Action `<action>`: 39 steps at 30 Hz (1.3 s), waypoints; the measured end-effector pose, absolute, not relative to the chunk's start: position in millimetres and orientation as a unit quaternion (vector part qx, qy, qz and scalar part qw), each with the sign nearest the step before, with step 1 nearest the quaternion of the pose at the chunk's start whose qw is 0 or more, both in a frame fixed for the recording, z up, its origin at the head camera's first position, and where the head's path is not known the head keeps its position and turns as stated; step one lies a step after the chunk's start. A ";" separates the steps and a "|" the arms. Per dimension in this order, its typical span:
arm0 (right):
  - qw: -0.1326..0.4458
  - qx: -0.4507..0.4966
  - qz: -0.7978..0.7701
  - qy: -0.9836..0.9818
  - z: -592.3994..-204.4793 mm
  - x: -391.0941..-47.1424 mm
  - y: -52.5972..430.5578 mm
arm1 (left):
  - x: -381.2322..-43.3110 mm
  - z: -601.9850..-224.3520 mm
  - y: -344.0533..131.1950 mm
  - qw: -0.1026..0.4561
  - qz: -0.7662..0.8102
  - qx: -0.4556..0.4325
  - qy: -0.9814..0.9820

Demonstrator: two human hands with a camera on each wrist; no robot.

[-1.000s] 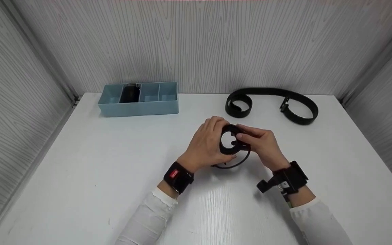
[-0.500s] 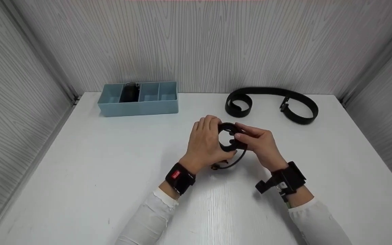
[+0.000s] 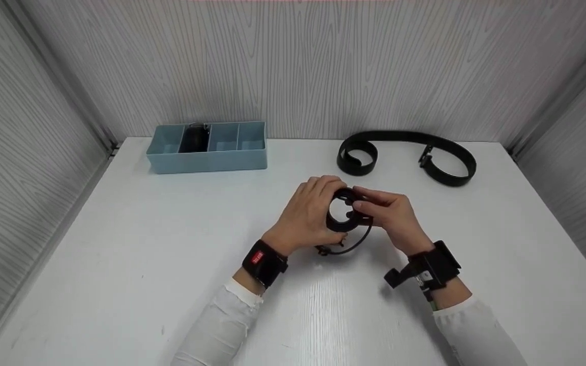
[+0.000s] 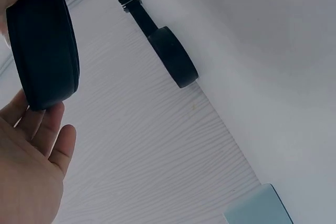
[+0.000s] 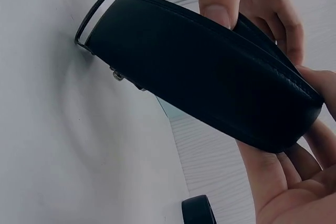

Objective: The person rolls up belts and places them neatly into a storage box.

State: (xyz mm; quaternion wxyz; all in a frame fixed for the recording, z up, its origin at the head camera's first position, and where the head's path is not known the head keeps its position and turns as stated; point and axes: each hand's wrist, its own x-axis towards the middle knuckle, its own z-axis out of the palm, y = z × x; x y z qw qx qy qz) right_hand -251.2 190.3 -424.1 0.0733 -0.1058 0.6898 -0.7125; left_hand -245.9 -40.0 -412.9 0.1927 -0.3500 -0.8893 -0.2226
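Note:
A black belt is wound into a ring-shaped coil (image 3: 341, 227) and held above the white table between both hands. The left hand (image 3: 303, 218) curls round the coil's left side, fingers over the top and thumb below. On the opposite side the right hand (image 3: 392, 213) pinches the coil between thumb and fingers. An unwound stretch of strap (image 3: 358, 245) bows out underneath. In the right wrist view a metal buckle frame (image 5: 93, 12) sits at the end of the belt's broad outer face (image 5: 194, 66). From the left wrist, the coil (image 4: 44, 45) appears edge-on above the left fingertips.
A blue tray (image 3: 209, 163) with several compartments stands at the back left; a black rolled item (image 3: 195, 141) fills one of them. Another black belt (image 3: 389, 135), partly curled, lies at the back right near the wall. Grey wood-grain walls enclose the table.
Both hands and the coil shifted slightly left and up, then back. The left fingers loosened a little from the coil half a second ago and lie closer round it now.

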 end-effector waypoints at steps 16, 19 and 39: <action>0.070 -0.092 -0.735 0.668 -426.7 -246.4 183.3 | -243.0 -418.2 -32.9 0.255 -0.182 -0.290 -0.904; 0.069 -0.090 -0.731 0.672 -426.5 -247.6 185.1 | -243.7 -416.8 -34.1 0.231 -0.199 -0.308 -0.901; 0.066 -0.092 -0.733 0.671 -427.3 -248.7 185.7 | -243.1 -420.0 -30.7 0.251 -0.190 -0.280 -0.907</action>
